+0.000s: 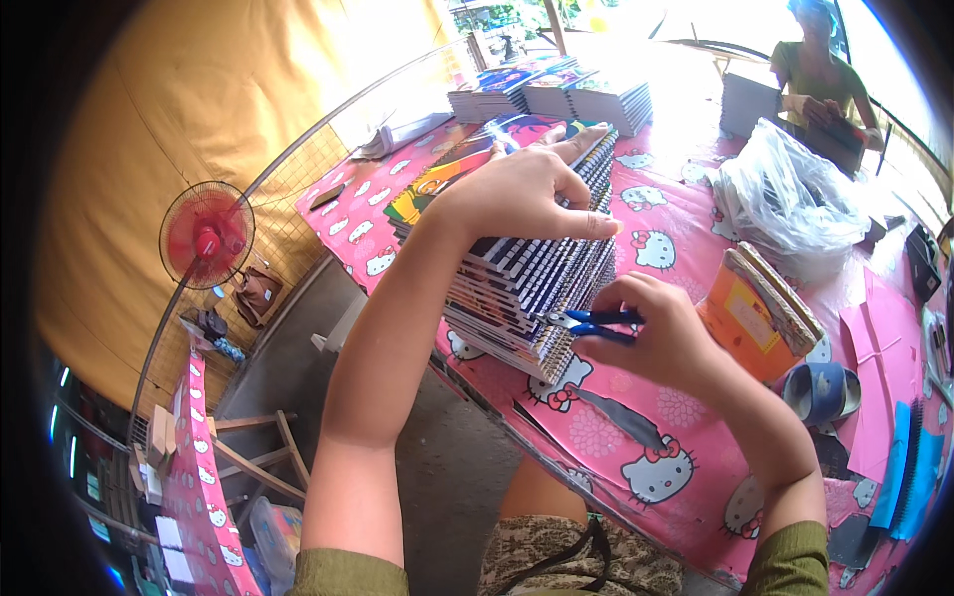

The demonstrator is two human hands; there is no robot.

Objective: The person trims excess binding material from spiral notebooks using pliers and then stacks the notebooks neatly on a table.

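Observation:
A stack of wire-bound notebooks [507, 283] with colourful covers stands in front of me on the table, their coil spines facing right. My left hand [532, 189] lies spread over the top of the stack, thumb and fingers apart, the thumb reaching out past the coils. In my right hand [646, 333] is a pair of blue-handled pliers [608, 323], possibly cutters. Their metal jaws touch the wire coils near the lower front corner of the stack. The handles are slightly apart, and my fingers wrap round them.
A pink patterned cloth [656, 467], torn near its front edge, covers the table. Right of the stack are an orange box [750, 323], a blue tape roll [817, 392] and a white plastic bag [790, 194]. More notebooks [556, 89] stand behind. A person [825, 89] works opposite; a red fan [207, 238] is left.

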